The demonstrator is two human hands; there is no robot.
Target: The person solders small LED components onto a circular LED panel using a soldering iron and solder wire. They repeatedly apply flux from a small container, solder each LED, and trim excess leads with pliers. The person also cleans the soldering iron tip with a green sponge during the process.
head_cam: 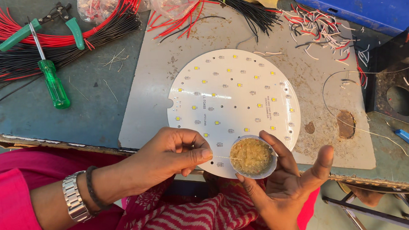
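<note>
Left hand (pixel 169 155) is pinching a thin wire (pixel 227 157) between thumb and fingers, its tip touching the yellowish paste in a small round tub (pixel 252 156). Right hand (pixel 285 180) is open, palm up, with the tub cradled on its fingers. Both sit over the near edge of a round white LED board (pixel 233 100), which lies on a grey sheet (pixel 157 75) on the tabletop (pixel 30 118). Further out: green screwdriver (pixel 51 80), green-handled pliers (pixel 39 25), bundles of red and black wires (pixel 72 38).
</note>
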